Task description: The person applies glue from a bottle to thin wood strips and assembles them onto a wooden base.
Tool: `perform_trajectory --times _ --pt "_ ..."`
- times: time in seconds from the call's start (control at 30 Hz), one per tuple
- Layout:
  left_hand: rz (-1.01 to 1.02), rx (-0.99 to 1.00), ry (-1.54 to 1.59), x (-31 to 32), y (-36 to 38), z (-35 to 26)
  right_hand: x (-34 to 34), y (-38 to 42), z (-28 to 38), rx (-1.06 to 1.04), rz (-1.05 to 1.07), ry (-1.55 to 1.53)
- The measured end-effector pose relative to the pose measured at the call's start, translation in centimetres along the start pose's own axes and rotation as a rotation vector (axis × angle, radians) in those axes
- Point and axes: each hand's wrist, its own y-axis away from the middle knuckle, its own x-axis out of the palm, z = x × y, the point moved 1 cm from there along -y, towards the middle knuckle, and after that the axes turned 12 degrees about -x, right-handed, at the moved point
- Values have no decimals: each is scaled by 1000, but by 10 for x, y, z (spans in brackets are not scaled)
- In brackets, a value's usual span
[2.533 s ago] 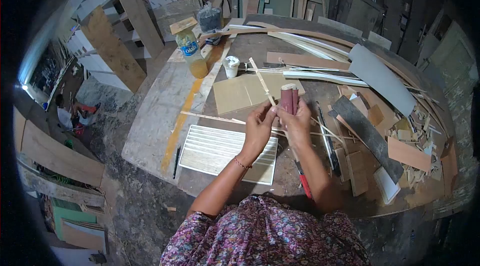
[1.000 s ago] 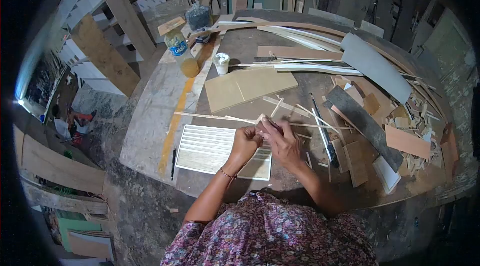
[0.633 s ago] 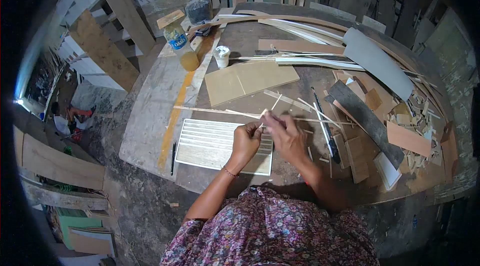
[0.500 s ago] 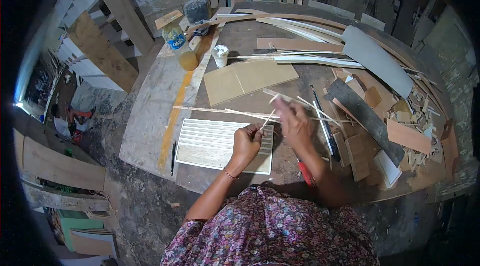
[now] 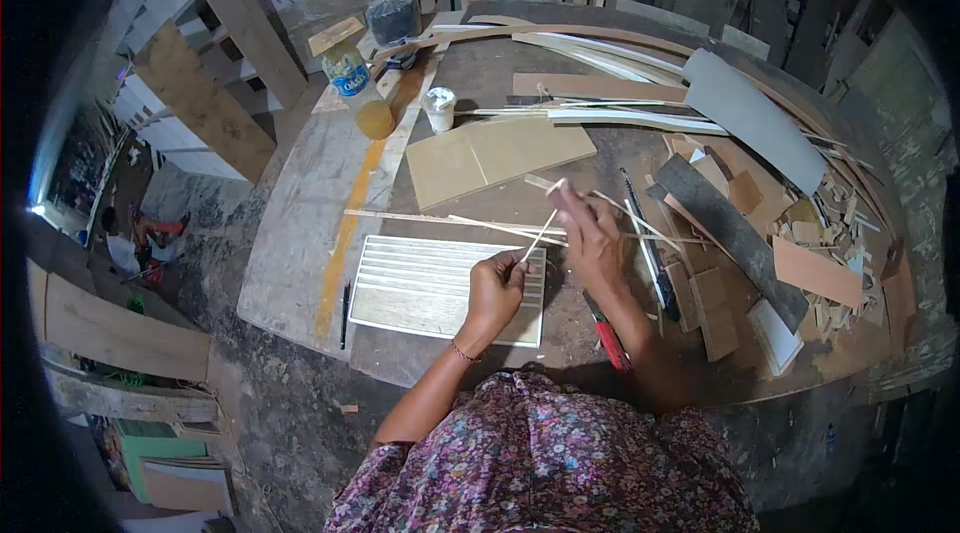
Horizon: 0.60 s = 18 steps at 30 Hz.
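My left hand [image 5: 495, 291] pinches the lower end of a thin wooden stick [image 5: 541, 235] between thumb and fingers. It rests over the right part of a pale, white-edged panel [image 5: 405, 309] with slats along its upper side. My right hand [image 5: 594, 241] is raised at the stick's upper end, fingers bent together and slightly smeared by motion. Something small and pale shows at its fingertips, but I cannot tell what it is. Below the right hand lies a red-handled tool [image 5: 610, 343], partly hidden by the forearm.
Thin wooden strips [image 5: 440, 222] lie behind the panel, near a tan board [image 5: 500, 161]. A white cup [image 5: 439, 110] and a bottle of amber liquid [image 5: 374, 118] stand farther back. Wood offcuts [image 5: 818, 271] crowd the right side. A dark pen-like rod [image 5: 346, 316] lies left of the panel.
My right hand has shifted slightly at the stick's upper end, and its forearm has moved a little, uncovering more of the red-handled tool. My left hand keeps its pinch.
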Motion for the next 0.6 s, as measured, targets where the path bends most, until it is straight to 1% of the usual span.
perform_trajectory --times 0.03,0.07,0.17,0.2,0.27,0.3,0.33,0.43,0.47,0.57,0.6 --pt "-3 4 -16 -1 0 1 2 4 4 0 15 -21" --pt "-22 33 76 0 -2 3 3 14 16 -106 35 -18" --pt "-9 9 95 -1 -3 12 2 22 27 -160 68 -86" --pt "6 -6 98 0 -1 10 -1 16 23 -71 39 -70" --pt "36 -32 106 2 3 3 -5 0 2 21 -11 49" --pt "35 -33 89 3 4 4 -7 -5 -6 62 -36 111" --pt "32 -31 72 3 4 4 -8 -7 -8 46 -35 137" --pt "14 -21 73 1 -3 10 -8 6 19 -5 79 -18" --pt "10 -16 81 0 -4 12 -1 17 25 -81 88 -71" --pt "-11 24 70 -1 -1 8 -2 21 26 -42 198 33" --pt "-7 12 88 -1 2 7 3 16 13 -96 27 24"
